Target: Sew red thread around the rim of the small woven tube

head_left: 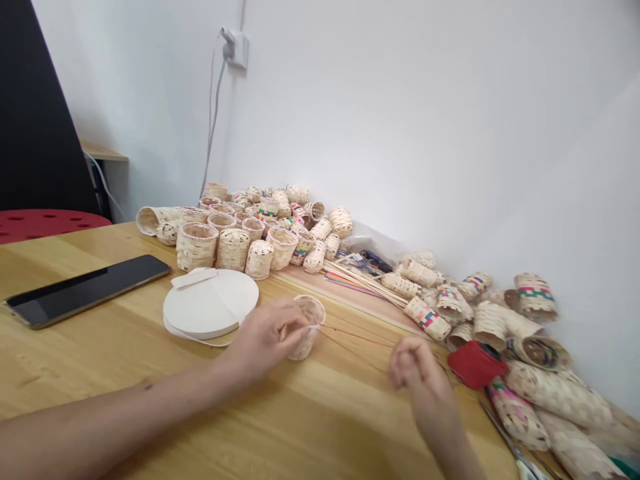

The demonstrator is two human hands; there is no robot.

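We see the left hand [265,340] grasping a small pale woven basket [306,327] that stands on the light wooden surface [125,347], its fingers [295,325] closed about the rim. A thin red strand [357,337] runs from the small pale woven basket to the right hand [415,373], whose fingers are clenched; we cannot tell whether they pinch the strand. Just left of the basket lies a flat round white coil of strip material [210,305]. Further left of it rests a dark rectangular phone [85,289]. Behind the basket stands a heap of finished woven baskets [250,230], and to its right lie a bundle of thin pale and coloured strips [360,280] and a red cloth pouch [475,365].
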